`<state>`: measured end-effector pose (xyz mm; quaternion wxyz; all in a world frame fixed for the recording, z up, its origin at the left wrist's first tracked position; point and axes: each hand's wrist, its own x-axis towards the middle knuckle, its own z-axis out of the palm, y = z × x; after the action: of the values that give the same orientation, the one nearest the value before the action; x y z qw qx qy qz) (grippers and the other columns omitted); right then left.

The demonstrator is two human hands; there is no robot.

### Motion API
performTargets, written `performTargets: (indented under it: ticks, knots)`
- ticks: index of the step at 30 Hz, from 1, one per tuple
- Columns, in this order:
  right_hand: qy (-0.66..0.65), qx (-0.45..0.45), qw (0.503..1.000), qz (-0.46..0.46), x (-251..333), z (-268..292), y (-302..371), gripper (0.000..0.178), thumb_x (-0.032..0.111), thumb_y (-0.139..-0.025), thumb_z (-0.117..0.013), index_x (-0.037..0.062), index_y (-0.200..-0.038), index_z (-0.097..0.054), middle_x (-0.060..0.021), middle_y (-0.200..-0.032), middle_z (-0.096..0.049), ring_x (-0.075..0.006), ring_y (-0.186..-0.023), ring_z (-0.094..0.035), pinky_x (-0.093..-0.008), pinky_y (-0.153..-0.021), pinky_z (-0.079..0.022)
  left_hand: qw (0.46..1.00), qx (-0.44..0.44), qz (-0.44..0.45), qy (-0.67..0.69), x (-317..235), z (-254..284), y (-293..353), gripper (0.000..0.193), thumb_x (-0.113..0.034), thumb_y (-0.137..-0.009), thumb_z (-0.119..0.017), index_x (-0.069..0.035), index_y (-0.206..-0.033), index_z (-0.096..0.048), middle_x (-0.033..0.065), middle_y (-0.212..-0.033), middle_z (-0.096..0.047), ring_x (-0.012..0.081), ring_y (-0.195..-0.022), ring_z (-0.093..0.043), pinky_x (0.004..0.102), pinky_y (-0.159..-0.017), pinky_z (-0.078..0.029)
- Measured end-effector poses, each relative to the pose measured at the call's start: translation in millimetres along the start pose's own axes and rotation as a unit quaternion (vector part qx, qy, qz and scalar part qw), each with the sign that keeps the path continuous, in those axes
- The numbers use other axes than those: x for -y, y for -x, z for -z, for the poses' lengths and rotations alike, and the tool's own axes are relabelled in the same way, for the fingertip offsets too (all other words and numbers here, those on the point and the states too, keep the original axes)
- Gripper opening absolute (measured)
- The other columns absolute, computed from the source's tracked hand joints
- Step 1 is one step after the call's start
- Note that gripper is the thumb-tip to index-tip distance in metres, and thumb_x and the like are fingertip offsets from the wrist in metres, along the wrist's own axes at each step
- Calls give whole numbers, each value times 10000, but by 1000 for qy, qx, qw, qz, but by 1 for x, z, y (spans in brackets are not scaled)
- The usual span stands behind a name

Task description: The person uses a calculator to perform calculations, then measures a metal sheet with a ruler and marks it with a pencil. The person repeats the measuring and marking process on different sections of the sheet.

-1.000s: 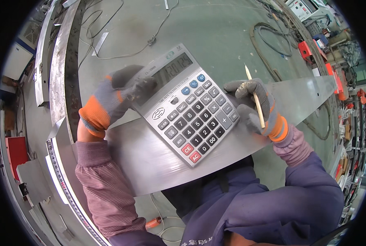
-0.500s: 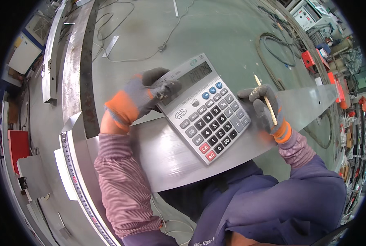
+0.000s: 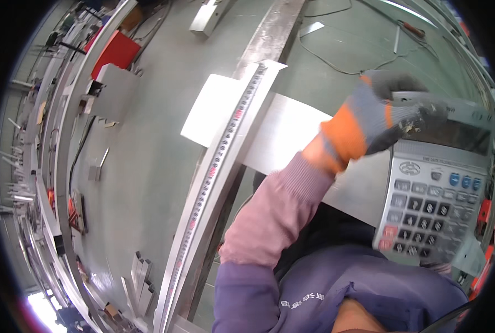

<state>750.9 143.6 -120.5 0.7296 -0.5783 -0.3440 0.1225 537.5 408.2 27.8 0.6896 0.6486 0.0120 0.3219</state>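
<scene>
1. At far left, beyond a long rail, we see a glossy red box-shaped thing [image 3: 117, 54] with a flat, matt grey plate [image 3: 114, 94] just beside it.
2. Lower down, narrow metal offcuts [image 3: 140, 283] with straight, angular edges lie together on the smooth grey-green floor [image 3: 153, 166].
3. Near the middle, a flat white sheet [image 3: 209, 111] pokes out beside a long, pale metal bar [image 3: 246, 127]; along the bar runs a thin, marked tape measure [image 3: 223, 143].
4. Next comes a thin, smooth metal sheet [image 3: 292, 133], glaring white at its left end, passing behind the forearm in its ribbed, dusty-pink knit sleeve [image 3: 275, 216].
5. Our left hand [image 3: 391, 119], in a grey-coated glove with an orange knit cuff and worn, stained fingertips, is closed on the upper left of the calculator, its thumb across the display.
6. The calculator [image 3: 416, 161], a tilted silvery slab with blurred rounded keys, is at the right, in front of the metal sheet.
7. Our right hand is hidden, so we cannot tell its grip.
</scene>
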Motion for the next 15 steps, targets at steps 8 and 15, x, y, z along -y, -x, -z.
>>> performTargets:
  ticks: [8,15]
  knots:
    - [-167,227,955,-95,39,-187,-85,410,230,-1079,-406,-55,-1341,-539,-192,-1238,-645,-222,-1098,-641,-357,-976,-509,926,-294,-183,-148,-137,189,166,517,-265,-1052,-424,-23,-1508,-406,156,-1548,-429,260,-1446,-391,428,-1228,-269]
    - [-144,535,828,86,83,-344,-63,200,39,-954,-606,-81,-1088,-694,-157,-942,-715,-164,-777,-693,-277,-675,-581,732,-575,-149,-333,-141,262,284,381,-177,-1020,-495,28,-1323,-603,165,-1361,-610,248,-1237,-596,387,-1099,-446]
